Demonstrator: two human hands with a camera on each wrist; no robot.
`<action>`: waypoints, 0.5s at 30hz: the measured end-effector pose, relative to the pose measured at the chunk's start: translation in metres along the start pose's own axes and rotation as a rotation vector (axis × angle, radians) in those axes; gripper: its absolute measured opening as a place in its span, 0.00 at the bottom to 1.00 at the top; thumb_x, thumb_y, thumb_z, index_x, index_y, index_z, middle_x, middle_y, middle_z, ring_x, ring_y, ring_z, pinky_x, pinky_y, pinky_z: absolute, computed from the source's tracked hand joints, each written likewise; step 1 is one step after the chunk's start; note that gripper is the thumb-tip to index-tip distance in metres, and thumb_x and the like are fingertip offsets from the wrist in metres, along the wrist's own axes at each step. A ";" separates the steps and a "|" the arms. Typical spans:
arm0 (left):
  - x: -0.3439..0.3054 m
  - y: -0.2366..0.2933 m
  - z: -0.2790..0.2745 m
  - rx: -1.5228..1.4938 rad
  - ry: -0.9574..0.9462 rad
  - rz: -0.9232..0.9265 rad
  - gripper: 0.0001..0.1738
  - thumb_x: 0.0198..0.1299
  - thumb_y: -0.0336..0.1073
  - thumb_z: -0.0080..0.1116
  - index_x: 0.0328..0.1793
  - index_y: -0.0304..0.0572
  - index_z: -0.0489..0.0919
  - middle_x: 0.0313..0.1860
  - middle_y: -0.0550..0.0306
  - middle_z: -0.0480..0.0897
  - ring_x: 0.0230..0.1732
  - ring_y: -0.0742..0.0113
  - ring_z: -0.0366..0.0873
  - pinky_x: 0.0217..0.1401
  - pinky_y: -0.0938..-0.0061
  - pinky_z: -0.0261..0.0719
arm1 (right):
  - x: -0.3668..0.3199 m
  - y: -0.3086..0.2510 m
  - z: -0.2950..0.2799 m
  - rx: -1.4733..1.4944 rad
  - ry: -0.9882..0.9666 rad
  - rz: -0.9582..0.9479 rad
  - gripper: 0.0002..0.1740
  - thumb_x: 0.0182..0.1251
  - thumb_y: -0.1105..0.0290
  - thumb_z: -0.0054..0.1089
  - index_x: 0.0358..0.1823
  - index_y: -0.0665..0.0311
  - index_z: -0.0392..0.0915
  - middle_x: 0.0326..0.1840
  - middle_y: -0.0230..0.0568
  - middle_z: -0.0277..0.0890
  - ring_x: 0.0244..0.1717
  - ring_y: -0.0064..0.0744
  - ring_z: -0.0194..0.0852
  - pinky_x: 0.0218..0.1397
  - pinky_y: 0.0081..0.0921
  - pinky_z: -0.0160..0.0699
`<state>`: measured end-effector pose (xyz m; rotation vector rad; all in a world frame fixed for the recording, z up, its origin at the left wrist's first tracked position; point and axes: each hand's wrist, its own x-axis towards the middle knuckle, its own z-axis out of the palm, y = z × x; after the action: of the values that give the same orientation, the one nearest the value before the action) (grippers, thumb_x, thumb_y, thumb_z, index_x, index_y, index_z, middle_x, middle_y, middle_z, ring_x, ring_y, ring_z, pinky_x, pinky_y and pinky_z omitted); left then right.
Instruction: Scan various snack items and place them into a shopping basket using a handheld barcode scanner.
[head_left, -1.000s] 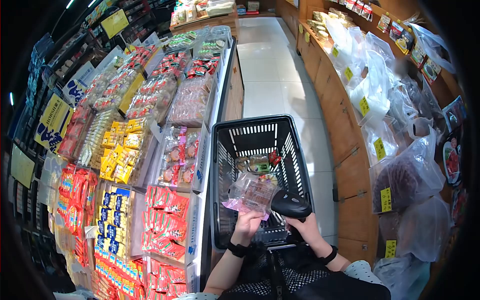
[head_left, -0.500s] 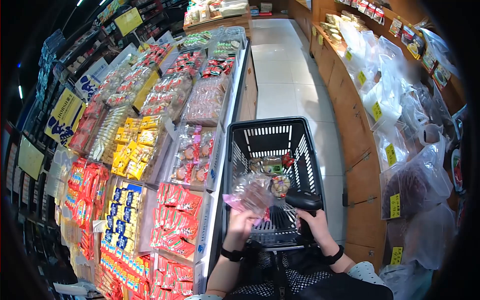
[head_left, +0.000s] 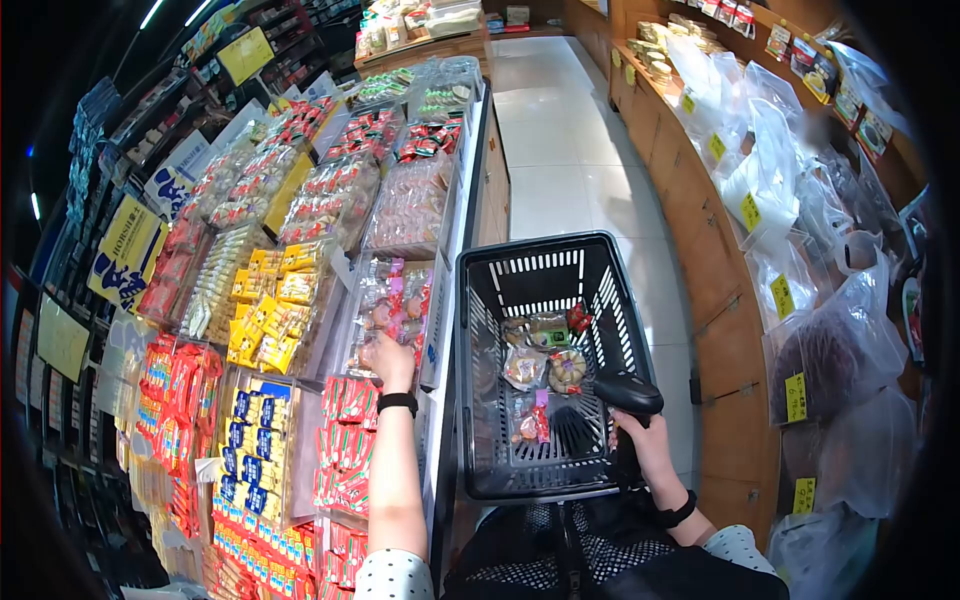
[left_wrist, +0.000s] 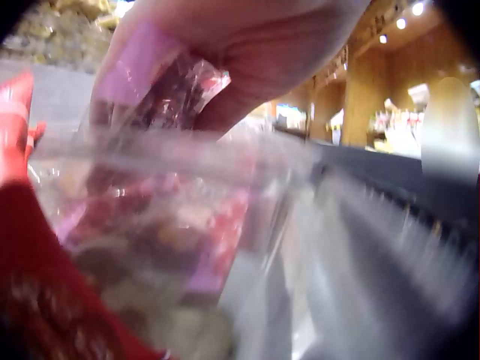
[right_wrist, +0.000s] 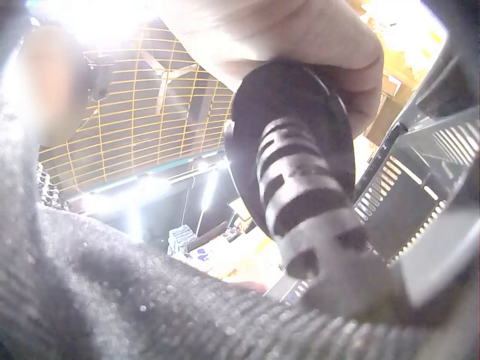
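Observation:
My left hand (head_left: 390,360) reaches down into a clear bin of see-through snack packets with pink labels. In the left wrist view its fingers grip a clear packet with a pink strip (left_wrist: 142,67), partly hidden behind the bin's plastic wall. Over the right side of a black shopping basket (head_left: 466,380), my right hand (head_left: 645,440) grips a black handheld barcode scanner (head_left: 630,391). The right wrist view shows the scanner's ribbed cable end (right_wrist: 300,180) below the fingers. Several packets lie in the basket, among them a pink-labelled packet (head_left: 532,418) and a round clear packet (head_left: 567,371).
Bins of yellow packets (head_left: 265,330) and red packets (head_left: 345,450) surround the pink-labelled ones on the left-hand counter. Beyond the basket runs a tiled aisle (head_left: 560,140). Wooden cabinets (head_left: 690,250) line the right side, with plastic-covered goods (head_left: 830,350) above them.
My left hand has moved left, from holding a pink-labelled packet over the basket into the bin. The right hand keeps its hold on the scanner. More packets in the basket are now exposed.

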<state>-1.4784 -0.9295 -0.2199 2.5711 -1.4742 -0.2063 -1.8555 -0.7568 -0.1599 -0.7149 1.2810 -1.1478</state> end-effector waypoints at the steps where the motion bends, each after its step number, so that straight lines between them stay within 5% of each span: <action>1: 0.000 0.001 0.006 0.001 -0.002 0.009 0.30 0.52 0.39 0.56 0.59 0.30 0.65 0.52 0.37 0.73 0.56 0.45 0.70 0.61 0.60 0.63 | 0.000 0.000 0.000 0.004 0.008 -0.001 0.09 0.58 0.70 0.59 0.33 0.70 0.75 0.20 0.36 0.72 0.19 0.23 0.72 0.25 0.19 0.71; 4: 0.016 -0.008 0.035 -0.219 -0.269 -0.117 0.44 0.51 0.56 0.53 0.66 0.29 0.57 0.64 0.35 0.62 0.65 0.38 0.57 0.66 0.53 0.55 | -0.002 -0.001 0.000 -0.004 0.036 -0.028 0.09 0.58 0.70 0.58 0.33 0.71 0.75 0.20 0.35 0.72 0.19 0.22 0.71 0.25 0.19 0.71; 7: 0.048 -0.033 0.058 -0.370 -0.413 -0.149 0.50 0.48 0.61 0.54 0.69 0.32 0.53 0.67 0.36 0.58 0.67 0.37 0.53 0.68 0.53 0.51 | -0.004 -0.005 0.000 0.015 0.058 -0.037 0.09 0.58 0.71 0.58 0.34 0.71 0.75 0.20 0.35 0.72 0.19 0.22 0.71 0.25 0.19 0.71; 9: 0.048 -0.032 0.061 -0.403 -0.330 -0.099 0.52 0.47 0.62 0.55 0.69 0.31 0.52 0.68 0.36 0.57 0.69 0.36 0.50 0.70 0.55 0.48 | -0.002 -0.005 -0.002 0.036 0.073 -0.029 0.09 0.59 0.70 0.58 0.34 0.71 0.74 0.19 0.35 0.72 0.19 0.22 0.71 0.25 0.19 0.71; 11: -0.004 0.010 -0.002 -0.271 -0.038 0.070 0.49 0.48 0.60 0.56 0.66 0.27 0.56 0.66 0.34 0.59 0.68 0.38 0.51 0.69 0.58 0.51 | 0.000 -0.001 -0.005 0.042 0.090 -0.022 0.09 0.59 0.70 0.57 0.34 0.71 0.74 0.19 0.35 0.72 0.19 0.22 0.71 0.25 0.19 0.71; 13: -0.027 0.040 -0.024 -0.534 0.082 0.313 0.35 0.53 0.48 0.57 0.61 0.30 0.65 0.59 0.35 0.67 0.63 0.44 0.62 0.64 0.60 0.59 | 0.003 0.001 -0.005 0.047 0.107 -0.014 0.10 0.59 0.70 0.57 0.35 0.71 0.73 0.20 0.35 0.72 0.19 0.22 0.71 0.25 0.19 0.71; 15: -0.064 0.086 -0.048 -0.666 -0.024 0.523 0.31 0.54 0.46 0.56 0.59 0.30 0.67 0.55 0.35 0.72 0.58 0.44 0.68 0.61 0.62 0.64 | 0.004 -0.001 -0.005 0.097 0.120 0.019 0.10 0.59 0.69 0.58 0.36 0.70 0.73 0.21 0.35 0.72 0.20 0.22 0.71 0.25 0.19 0.72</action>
<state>-1.5727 -0.9132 -0.1529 1.6241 -1.6642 -0.5427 -1.8607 -0.7602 -0.1619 -0.5682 1.3190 -1.2441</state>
